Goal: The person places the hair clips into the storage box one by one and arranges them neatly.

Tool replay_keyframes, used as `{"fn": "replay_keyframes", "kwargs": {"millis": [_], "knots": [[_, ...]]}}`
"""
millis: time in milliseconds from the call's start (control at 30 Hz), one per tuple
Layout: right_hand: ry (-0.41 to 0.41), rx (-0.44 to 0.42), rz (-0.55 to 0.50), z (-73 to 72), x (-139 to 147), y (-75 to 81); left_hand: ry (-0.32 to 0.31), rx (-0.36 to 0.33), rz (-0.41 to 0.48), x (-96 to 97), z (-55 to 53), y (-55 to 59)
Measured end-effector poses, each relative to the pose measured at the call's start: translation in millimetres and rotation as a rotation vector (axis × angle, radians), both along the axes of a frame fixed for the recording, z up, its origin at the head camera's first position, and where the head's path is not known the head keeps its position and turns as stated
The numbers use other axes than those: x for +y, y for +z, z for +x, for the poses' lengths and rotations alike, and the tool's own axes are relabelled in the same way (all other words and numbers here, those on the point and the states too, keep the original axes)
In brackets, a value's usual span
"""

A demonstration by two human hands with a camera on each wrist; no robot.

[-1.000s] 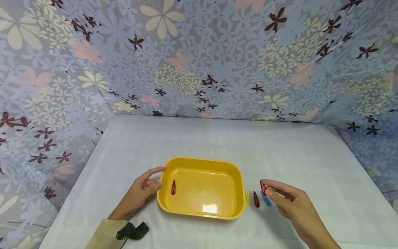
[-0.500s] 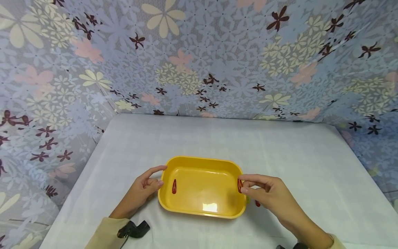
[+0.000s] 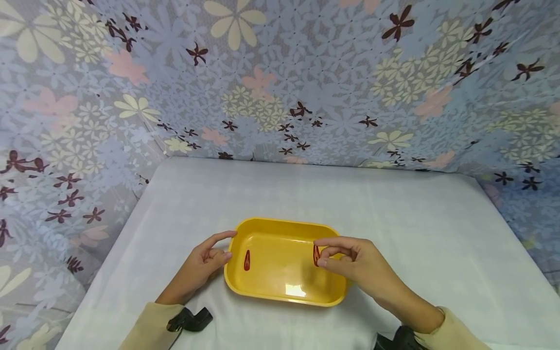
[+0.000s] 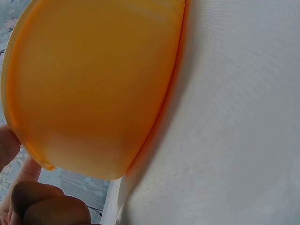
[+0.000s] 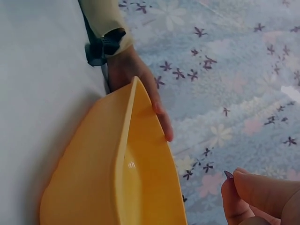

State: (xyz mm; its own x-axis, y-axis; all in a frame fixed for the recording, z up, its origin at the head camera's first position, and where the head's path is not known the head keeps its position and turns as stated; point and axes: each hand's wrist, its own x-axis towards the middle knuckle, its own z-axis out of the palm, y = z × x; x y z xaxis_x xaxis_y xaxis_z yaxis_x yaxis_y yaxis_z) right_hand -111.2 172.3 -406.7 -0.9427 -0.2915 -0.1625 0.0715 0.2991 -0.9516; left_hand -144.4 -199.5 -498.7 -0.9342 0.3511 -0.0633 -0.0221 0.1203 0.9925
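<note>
A yellow plastic tray (image 3: 284, 302) with raised sides and rounded corners sits on the white cloth. One red snap hair clip (image 3: 247, 260) lies inside it, towards the left end. My right hand (image 3: 354, 257) pinches another red hair clip (image 3: 316, 255) between thumb and index finger, above the right part of the tray. In the right wrist view, only a small dark tip of this clip (image 5: 228, 175) shows past the fingertips. At the tray's left end, my left hand (image 3: 202, 262) touches the rim with thumb and extended index fingertip, its other fingers folded in.
A white cloth (image 3: 393, 209) covers the table, and a flowered fabric (image 3: 284, 73) hangs behind it and at both sides. Each wrist wears a black camera mount, such as the left one (image 3: 190, 320). My right forearm crosses the tray's right end and hides the cloth beneath.
My right hand has carried the red hair clip leftward from beside the tray to over it. The other clips on the cloth are now hidden behind that hand. The left hand stays at the rim.
</note>
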Motion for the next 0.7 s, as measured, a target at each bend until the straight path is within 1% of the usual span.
{"fn": "replay_keyframes", "kwargs": {"millis": [333,400,567,700], "knots": [[0.053,-0.011,0.015,-13.3,-20,-1.3,-0.005,-0.006,-0.004,-0.9,-0.4,3.1],[0.061,-0.014,0.02,-15.6,-25,-2.9,-0.003,-0.005,0.003,-0.8,-0.4,3.4],[0.102,-0.008,0.029,-20.3,-37,-9.1,-0.023,-0.009,0.016,0.8,-0.9,2.4],[0.131,0.011,0.048,-25.0,-50,-14.1,-0.019,-0.003,0.003,-0.1,-1.0,3.9]]}}
